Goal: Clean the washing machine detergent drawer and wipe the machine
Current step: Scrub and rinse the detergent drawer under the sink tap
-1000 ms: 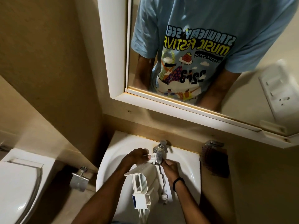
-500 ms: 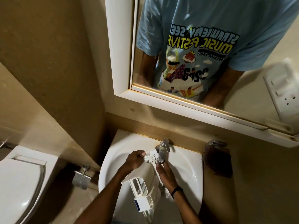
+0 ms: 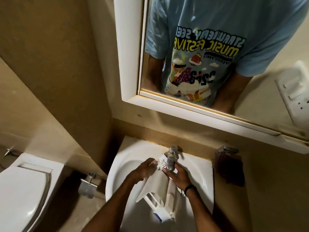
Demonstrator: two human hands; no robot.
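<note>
A white plastic detergent drawer (image 3: pixel 156 190) lies lengthwise in the white sink (image 3: pixel 202 178), its underside turned up and its far end under the chrome tap (image 3: pixel 171 158). My left hand (image 3: pixel 144 169) grips the drawer's far left corner. My right hand (image 3: pixel 178 174), a black band on its wrist, holds the drawer's right side just below the tap spout. The drawer's front panel with a blue label (image 3: pixel 158 216) points toward me. I cannot tell whether water is running.
A white-framed mirror (image 3: pixel 132 91) hangs above the sink and reflects a person in a blue printed shirt. A toilet (image 3: pixel 21 195) stands at the left, with a metal wall fitting (image 3: pixel 87 183) between it and the sink. A dark brush (image 3: pixel 229 166) hangs right of the sink.
The drawer has rolled over so its flat underside faces up. Both hands have shifted along it, still under the tap. The view has tilted slightly.
</note>
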